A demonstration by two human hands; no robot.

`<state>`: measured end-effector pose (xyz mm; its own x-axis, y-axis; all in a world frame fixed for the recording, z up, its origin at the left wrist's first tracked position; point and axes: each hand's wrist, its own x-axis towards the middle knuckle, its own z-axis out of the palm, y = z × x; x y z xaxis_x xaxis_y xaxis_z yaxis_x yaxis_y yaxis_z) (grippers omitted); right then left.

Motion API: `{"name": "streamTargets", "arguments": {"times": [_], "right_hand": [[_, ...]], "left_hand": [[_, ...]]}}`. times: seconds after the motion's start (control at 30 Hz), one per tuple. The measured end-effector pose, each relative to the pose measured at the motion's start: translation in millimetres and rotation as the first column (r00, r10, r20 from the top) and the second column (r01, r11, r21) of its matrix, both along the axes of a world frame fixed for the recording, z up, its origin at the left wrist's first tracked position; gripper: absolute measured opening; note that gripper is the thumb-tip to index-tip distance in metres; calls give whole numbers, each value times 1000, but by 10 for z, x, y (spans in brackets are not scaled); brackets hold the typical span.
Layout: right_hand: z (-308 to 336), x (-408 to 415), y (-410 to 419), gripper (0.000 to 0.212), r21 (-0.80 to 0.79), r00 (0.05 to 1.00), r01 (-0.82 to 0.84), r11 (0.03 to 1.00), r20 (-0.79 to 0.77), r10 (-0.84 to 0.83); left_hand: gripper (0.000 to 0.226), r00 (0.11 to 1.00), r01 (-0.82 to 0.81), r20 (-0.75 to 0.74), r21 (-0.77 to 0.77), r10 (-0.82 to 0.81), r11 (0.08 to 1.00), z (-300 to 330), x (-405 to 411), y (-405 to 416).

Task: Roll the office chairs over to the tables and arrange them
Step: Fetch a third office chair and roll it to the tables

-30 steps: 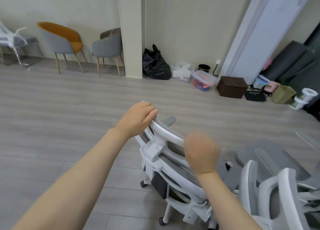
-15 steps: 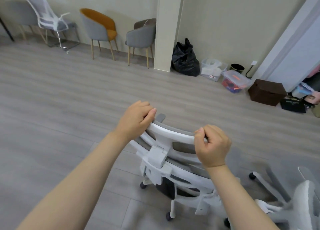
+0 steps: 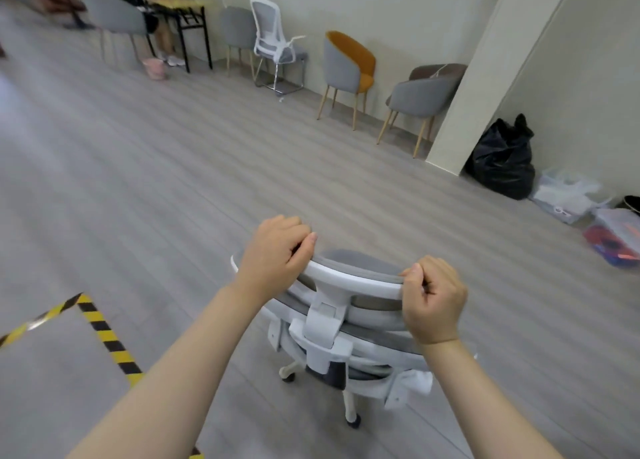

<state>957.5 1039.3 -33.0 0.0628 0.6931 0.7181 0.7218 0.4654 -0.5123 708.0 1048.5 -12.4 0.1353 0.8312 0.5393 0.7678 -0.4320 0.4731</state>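
Hands, left [image 3: 273,251] and right [image 3: 433,297], 2 closed grips on 1 office chair [image 3: 349,320] headrest.

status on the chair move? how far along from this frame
Done: nothing visibly placed; no office chair stands at the table at far upper left. In hand: left hand and right hand both grip the headrest of one white office chair, which stands on open floor well short of that table. Left: roll it across, tuck it in, then fetch the others; how many remain is not visible.
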Motion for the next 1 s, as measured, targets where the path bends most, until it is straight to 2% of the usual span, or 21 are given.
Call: {"name": "streamTargets", "arguments": {"times": [0.13,0.27,0.37,0.47,0.57,0.73,0.83,1.0], "right_hand": [[-16,-794,91,39,-11,989,-150,989,-3,150],[-43,-1611,169,39,-60,948,-319,946,-11,319],[-52,-2242,190,38,-85,897,-441,893,-23,441],[-61,-2937,176,37,-88,821,-571,816,-30,571],[-73,-3663,100,36,-97,725,-687,720,-27,688],[-67,-4799,-135,33,-76,531,-846,527,-30,847],[-80,-5435,-296,34,-86,383,-921,380,-18,923],[-68,-6417,-655,33,-145,121,-982,119,-4,993]], "left_hand": [[37,986,-156,53,9,155,988,0,-727,-256],[36,939,-340,45,0,340,940,-3,-1492,-525],[36,881,-469,56,-10,469,883,7,-2016,-783],[35,782,-620,56,-31,621,784,-44,-2563,-1050],[34,668,-741,68,-36,741,671,-79,-3150,-1375],[33,493,-870,129,51,860,491,-114,-3905,-2007],[34,406,-913,116,99,907,396,-143,-4268,-2409],[35,210,-975,82,90,974,203,-108,-4861,-3020]]}}
